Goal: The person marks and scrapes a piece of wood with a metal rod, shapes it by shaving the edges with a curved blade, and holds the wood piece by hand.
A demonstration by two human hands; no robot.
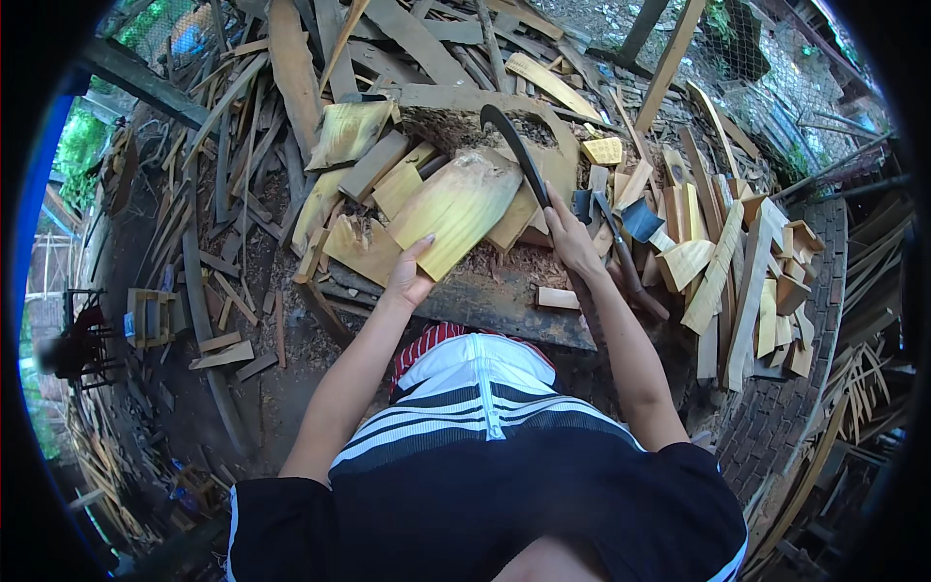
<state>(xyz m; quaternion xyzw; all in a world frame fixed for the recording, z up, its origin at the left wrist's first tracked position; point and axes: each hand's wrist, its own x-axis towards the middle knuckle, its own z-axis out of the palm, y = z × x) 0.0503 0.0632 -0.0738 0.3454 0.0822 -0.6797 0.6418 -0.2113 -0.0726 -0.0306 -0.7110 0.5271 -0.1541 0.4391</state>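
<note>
Head view. Right hand [570,241] clamped round the handle of a curved dark billhook [516,145], fingers wrapped fully; blade rises up and away from the grip, hooked tip curling left at the top. Left hand [412,274] flat-ish on the near lower edge of a pale wood slab [456,209], fingers together, pressing or steadying it rather than wrapping it; thumb side hard to read.

Slab lies just left of the right-hand grip, tilted, its far end toward the blade. It rests on a dark plank [485,306] that runs under both hands, shavings scattered on it. Beyond the grip: a big chopping block [456,121] with a rough chewed top. Right of the grip: a stack of cut yellow wood pieces [718,262], and a second tool with a dark head [621,242] lying just beside the right wrist. Left and beyond: loose scrap boards [262,136] all over the ground.

Judgement on doing it well: keep the steadying hand low on the slab's near edge, well clear of the blade's line; strike along the grain at the far end; hold the slab seated firmly on the plank so it doesn't skid; short controlled chops, firm wrap on the handle.
</note>
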